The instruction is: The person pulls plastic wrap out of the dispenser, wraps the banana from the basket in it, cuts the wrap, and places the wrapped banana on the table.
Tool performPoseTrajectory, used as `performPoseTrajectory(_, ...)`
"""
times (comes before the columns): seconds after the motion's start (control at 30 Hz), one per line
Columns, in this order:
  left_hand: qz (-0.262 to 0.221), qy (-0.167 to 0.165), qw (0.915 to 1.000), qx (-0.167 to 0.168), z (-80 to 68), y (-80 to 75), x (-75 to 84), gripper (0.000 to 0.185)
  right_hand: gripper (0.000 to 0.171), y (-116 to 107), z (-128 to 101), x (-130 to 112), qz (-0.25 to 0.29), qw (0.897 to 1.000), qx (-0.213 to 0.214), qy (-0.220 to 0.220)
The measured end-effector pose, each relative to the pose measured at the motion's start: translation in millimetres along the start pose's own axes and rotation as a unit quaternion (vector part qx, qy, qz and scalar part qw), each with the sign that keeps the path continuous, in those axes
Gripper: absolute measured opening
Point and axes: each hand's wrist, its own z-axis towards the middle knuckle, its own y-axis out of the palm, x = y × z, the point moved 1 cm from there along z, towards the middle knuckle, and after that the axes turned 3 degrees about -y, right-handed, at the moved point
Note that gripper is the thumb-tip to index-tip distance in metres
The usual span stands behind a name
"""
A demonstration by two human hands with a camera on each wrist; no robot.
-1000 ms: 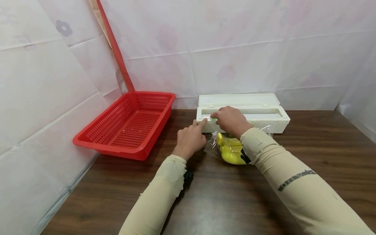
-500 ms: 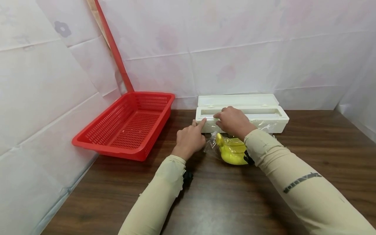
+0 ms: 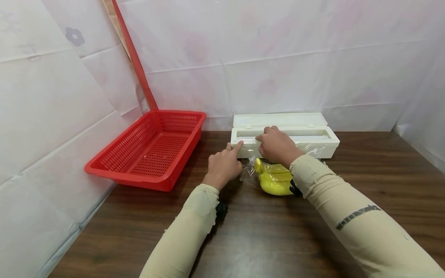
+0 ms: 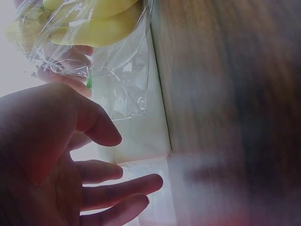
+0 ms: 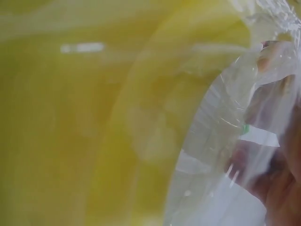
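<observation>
At the far left stood the red basket (image 3: 153, 148), well apart from the work. Your left hand (image 3: 224, 166) lay just right of it, index finger stretched to the left end of the white cling-film dispenser (image 3: 313, 141); the other fingers were loosely curled and held nothing. Your right hand (image 3: 276, 144) rested on the dispenser's near edge, fingers curled over the slide cutter. The film-wrapped bananas (image 3: 274, 179) lay on the wooden table (image 3: 365, 181) just near of the dispenser, under your right wrist.

Judgement: the cut would go cleanest with the left fingertip bracing the box firmly and the cutter drawn in one even pass along the edge, the film kept taut.

The head view alone placed both hands, basket and dispenser together. The left wrist view showed the slack film (image 4: 117, 80) draped over the dispenser's side and the spread fingers (image 4: 122, 186). The right wrist view showed little beyond the bananas (image 5: 94, 117) pressed under film.
</observation>
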Motion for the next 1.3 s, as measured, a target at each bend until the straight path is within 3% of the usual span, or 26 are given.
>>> performPoseTrajectory(0.13,-0.003,0.001,1.0000,0.000,-0.1,0.2,1.3,0.071,0.026,-0.7,-5.7,4.5,0.006,1.000,0.010,-0.001)
performPoseTrajectory(0.33,-0.009,-0.001,1.0000,0.004,-1.1,0.6,0.1,0.070,0.036,1.4,-9.6,4.6,0.030,0.999,0.013,-0.005)
performPoseTrajectory(0.63,-0.014,0.003,0.9999,0.000,-0.9,1.0,-1.8,0.071,0.044,-4.1,-14.3,0.1,-0.065,0.997,-0.031,0.031)
performPoseTrajectory(0.87,-0.021,0.004,0.9998,-0.004,-0.5,0.2,1.2,0.072,0.047,-8.8,-20.6,6.4,-0.018,0.997,-0.056,0.047)
performPoseTrajectory(1.13,-0.017,0.001,0.9999,0.001,-2.3,-0.8,1.2,0.073,0.039,-10.2,-26.2,12.3,-0.010,0.999,-0.035,0.031)
performPoseTrajectory(1.3,-0.019,0.000,0.9998,0.000,-2.7,-0.5,-1.0,0.073,0.044,-7.8,-29.9,15.4,0.004,0.999,-0.028,0.038)
